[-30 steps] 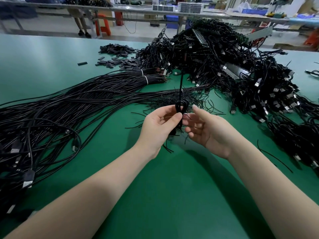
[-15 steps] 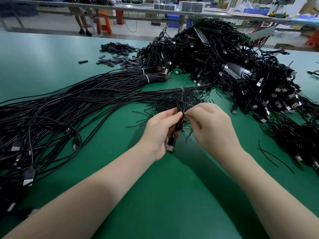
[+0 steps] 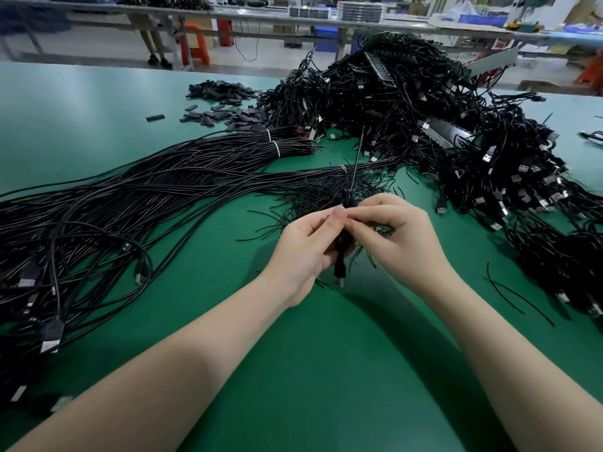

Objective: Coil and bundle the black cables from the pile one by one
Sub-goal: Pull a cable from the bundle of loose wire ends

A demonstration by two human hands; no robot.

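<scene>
Black coiled cable (image 3: 341, 252) held upright between both hands above the green table (image 3: 326, 370). Left hand (image 3: 305, 252) curled round the coil; right hand (image 3: 399, 236) pinches its top (thin tie end (image 3: 356, 164) sticks up). Cable pile (image 3: 424, 125) behind.

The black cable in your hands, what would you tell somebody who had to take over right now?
Left hand: grips the coiled cable, its plug hanging below.
Right hand: pinches the thin tie at the coil's top; its free end sticks straight up.
Loose cables lie left on the green table; the big heap sits behind right; spare ties lie just beyond the hands.
Done: this cable is coiled.
Left: finish the tie, set the bundle aside, then take the next cable.
</scene>
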